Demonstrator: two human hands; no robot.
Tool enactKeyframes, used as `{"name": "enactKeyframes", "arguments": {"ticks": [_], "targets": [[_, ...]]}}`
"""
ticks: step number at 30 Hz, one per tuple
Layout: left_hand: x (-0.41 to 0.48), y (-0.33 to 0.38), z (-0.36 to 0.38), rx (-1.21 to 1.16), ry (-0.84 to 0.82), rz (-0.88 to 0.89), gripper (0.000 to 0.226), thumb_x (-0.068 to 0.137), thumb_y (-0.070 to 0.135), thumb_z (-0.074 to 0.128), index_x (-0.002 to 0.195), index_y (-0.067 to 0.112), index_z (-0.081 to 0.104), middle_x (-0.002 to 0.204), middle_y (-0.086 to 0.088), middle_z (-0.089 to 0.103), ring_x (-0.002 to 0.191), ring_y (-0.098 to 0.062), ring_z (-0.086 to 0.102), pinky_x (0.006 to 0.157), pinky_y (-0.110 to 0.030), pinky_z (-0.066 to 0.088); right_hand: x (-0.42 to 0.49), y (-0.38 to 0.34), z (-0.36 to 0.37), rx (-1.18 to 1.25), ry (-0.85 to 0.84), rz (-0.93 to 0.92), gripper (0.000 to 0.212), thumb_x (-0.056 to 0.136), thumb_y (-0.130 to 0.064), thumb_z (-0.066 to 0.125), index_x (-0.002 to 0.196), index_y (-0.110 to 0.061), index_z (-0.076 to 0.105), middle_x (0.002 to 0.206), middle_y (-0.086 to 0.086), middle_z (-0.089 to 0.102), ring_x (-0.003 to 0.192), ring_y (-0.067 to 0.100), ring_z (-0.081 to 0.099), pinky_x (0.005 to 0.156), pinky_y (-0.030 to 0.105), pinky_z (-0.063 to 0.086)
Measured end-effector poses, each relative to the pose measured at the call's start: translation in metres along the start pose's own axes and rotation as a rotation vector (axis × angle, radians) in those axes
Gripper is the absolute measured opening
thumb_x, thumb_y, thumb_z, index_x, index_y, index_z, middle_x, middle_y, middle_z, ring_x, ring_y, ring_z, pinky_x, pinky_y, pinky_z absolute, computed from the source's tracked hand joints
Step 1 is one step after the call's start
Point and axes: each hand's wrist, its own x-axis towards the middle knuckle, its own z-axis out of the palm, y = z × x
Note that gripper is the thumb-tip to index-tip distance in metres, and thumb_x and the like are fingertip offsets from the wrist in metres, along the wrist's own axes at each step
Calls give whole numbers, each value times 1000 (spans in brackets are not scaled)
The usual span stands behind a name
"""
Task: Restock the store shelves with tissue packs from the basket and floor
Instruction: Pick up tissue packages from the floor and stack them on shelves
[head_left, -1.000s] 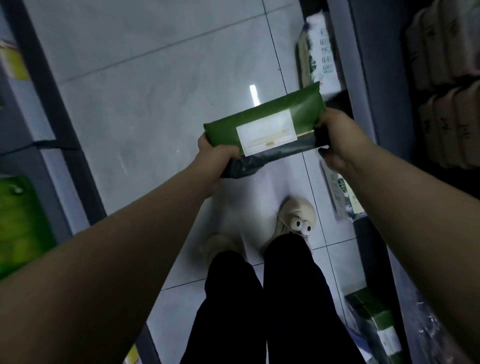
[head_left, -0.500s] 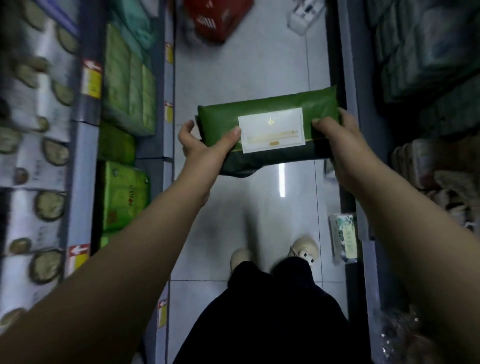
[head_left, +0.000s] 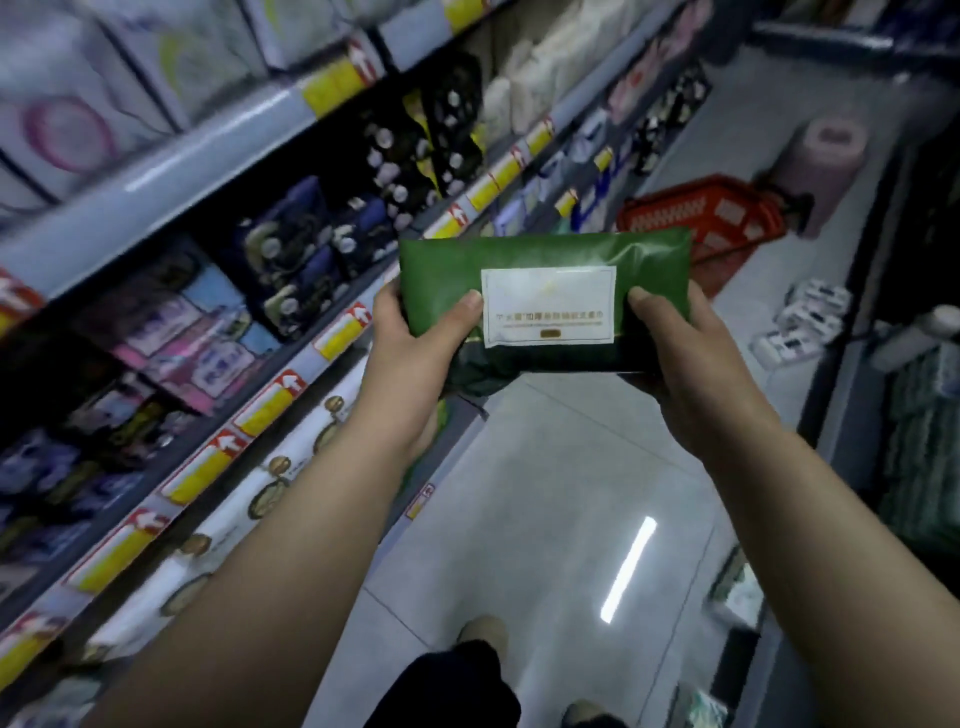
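Note:
I hold a green tissue pack with a white label flat in front of me at chest height. My left hand grips its left end, thumb on top beside the label. My right hand grips its right end, thumb on the label's right edge. A red basket stands on the floor behind the pack, partly hidden by it. Several small white tissue packs lie on the floor at the right.
Stocked shelves with yellow price tags run along the left. A dark shelf unit with greenish packs lines the right. A pink stool stands past the basket. The grey tiled aisle floor lies between, with my feet at the bottom.
My view has swung up and to the left, from the floor toward the left shelves. The pack stays level in both hands and now sits higher against the shelves and basket.

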Motion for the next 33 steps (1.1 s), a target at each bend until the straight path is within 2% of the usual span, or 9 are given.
{"name": "enactKeyframes", "arguments": {"ticks": [2, 6, 10, 13, 17, 22, 25, 27, 33], "targets": [[-23, 23, -10, -3, 69, 85, 54, 87, 22, 72, 132, 20, 43, 120, -2, 66, 104, -20, 68, 87, -44, 56, -11, -19, 16, 26, -74, -37, 30, 98, -21, 53, 126, -30, 54, 119, -2, 68, 103, 14, 66, 77, 29, 55], [-77, 62, -31, -3, 201, 241, 49, 89, 21, 69, 131, 19, 43, 116, 0, 65, 96, -13, 70, 72, -27, 57, -43, -49, 40, 30, -229, -102, 27, 98, -25, 55, 124, -33, 55, 119, -6, 67, 103, 11, 66, 79, 30, 57], [-141, 86, -62, 32, 367, 350, 74, 71, 40, 78, 134, 21, 43, 121, 1, 65, 107, -18, 66, 88, -37, 55, -82, -70, 72, 14, -406, -149, 23, 98, -28, 56, 118, -37, 55, 116, -8, 67, 102, 12, 66, 81, 35, 57], [-187, 101, -89, 44, 471, 394, 71, 70, 40, 80, 130, 22, 45, 120, 1, 65, 107, -17, 66, 93, -41, 53, -116, -80, 97, -5, -545, -154, 32, 97, -32, 58, 127, -37, 49, 124, -8, 63, 112, 16, 61, 96, 44, 53], [-238, 122, -128, 70, 585, 454, 70, 75, 34, 80, 134, 20, 43, 120, 2, 65, 108, -17, 65, 92, -36, 54, -160, -93, 134, -1, -725, -185, 27, 96, -30, 60, 121, -38, 54, 123, -9, 64, 116, 16, 60, 103, 46, 47], [-290, 149, -175, 72, 747, 549, 66, 83, 29, 76, 133, 25, 34, 124, 1, 59, 107, -17, 64, 91, -39, 55, -214, -109, 189, -16, -835, -276, 42, 93, -32, 63, 133, -30, 51, 124, -11, 65, 115, 12, 60, 105, 43, 45], [-320, 161, -208, 45, 814, 592, 76, 78, 33, 79, 135, 23, 28, 126, -2, 56, 106, -18, 64, 89, -40, 56, -249, -115, 221, -7, -881, -340, 53, 92, -34, 65, 141, -29, 46, 128, -14, 61, 114, 4, 57, 96, 27, 44], [-341, 174, -231, 39, 825, 606, 73, 80, 31, 78, 134, 25, 28, 122, 0, 56, 105, -22, 65, 89, -45, 56, -273, -120, 245, -29, -897, -376, 59, 90, -38, 66, 144, -30, 43, 132, -16, 57, 116, 3, 53, 95, 25, 40], [-392, 223, -291, 79, 840, 742, 60, 85, 17, 72, 128, 23, 30, 119, 0, 55, 102, -18, 64, 81, -38, 57, -336, -146, 311, 63, -968, -457, 46, 92, -31, 65, 134, -27, 50, 119, -12, 64, 112, 7, 59, 98, 31, 45]]}}
